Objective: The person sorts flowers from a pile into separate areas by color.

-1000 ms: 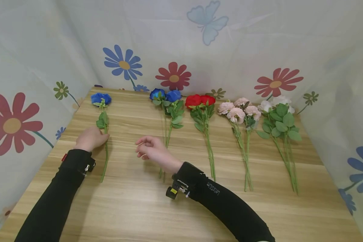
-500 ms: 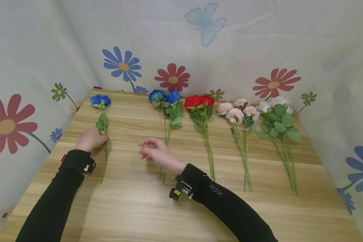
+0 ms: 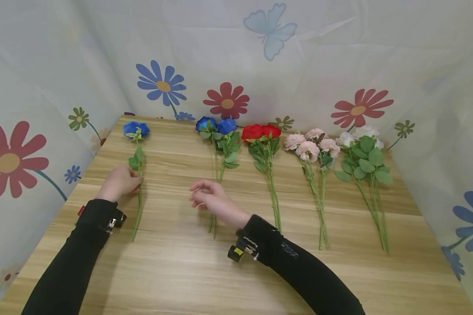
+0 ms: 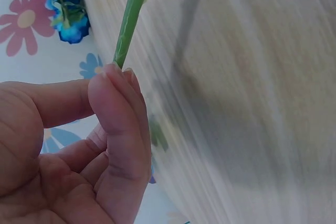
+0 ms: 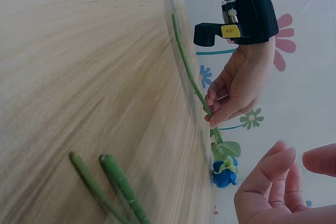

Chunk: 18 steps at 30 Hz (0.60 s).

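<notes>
At the left of the table, my left hand [image 3: 120, 181] pinches the green stem of a single blue artificial flower [image 3: 136, 130] between thumb and fingertips. That stem [image 4: 131, 19] rises out of the fingertips in the left wrist view. Seen from the right wrist, the flower's stem is close over the tabletop, with its blue head [image 5: 224, 176] beyond the hand. My right hand [image 3: 217, 201] holds nothing, its fingers loosely bent. It overlaps the stems of a pair of blue flowers [image 3: 226, 126] in the head view; their cut ends [image 5: 113, 166] show in the right wrist view.
To the right lie red flowers [image 3: 260, 132], then pale pink flowers [image 3: 308, 151], then white flowers [image 3: 364, 135] with broad leaves, all with stems toward the person. A printed curtain [image 3: 311, 65] stands behind and beside the wooden table [image 3: 173, 271].
My left hand shifts the single blue flower slightly to the right. The right hand has drifted right, over the stems of the blue pair. The other flowers stay put.
</notes>
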Available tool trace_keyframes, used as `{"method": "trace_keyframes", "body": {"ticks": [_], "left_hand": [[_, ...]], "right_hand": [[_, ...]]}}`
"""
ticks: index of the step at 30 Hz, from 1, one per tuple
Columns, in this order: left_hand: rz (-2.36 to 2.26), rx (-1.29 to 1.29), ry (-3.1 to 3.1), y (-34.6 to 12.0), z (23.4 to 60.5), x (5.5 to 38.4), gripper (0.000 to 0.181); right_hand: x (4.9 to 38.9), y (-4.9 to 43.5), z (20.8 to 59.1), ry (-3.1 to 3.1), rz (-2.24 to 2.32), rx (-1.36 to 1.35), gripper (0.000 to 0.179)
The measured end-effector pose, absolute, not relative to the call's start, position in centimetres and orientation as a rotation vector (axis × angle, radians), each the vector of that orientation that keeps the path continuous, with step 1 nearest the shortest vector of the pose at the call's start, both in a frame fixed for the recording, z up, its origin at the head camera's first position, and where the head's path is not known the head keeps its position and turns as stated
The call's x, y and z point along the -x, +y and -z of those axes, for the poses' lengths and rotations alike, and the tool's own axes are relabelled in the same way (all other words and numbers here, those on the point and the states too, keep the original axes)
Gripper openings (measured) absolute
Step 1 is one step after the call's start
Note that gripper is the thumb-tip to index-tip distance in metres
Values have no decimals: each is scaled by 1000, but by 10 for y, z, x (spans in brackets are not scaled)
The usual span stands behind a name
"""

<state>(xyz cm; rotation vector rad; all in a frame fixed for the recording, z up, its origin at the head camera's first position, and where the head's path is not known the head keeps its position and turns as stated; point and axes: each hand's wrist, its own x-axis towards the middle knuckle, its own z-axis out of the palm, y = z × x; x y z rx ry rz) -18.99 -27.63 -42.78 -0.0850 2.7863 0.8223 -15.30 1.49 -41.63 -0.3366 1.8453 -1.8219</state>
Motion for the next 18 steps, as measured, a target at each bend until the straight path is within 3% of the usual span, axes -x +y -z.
{"method": "trace_keyframes", "body": {"ticks": [18], "left_hand": [[-894, -92, 2846, -235, 410, 184, 25]], "right_hand": [[153, 64, 415, 1888, 1861, 316, 29]]}}
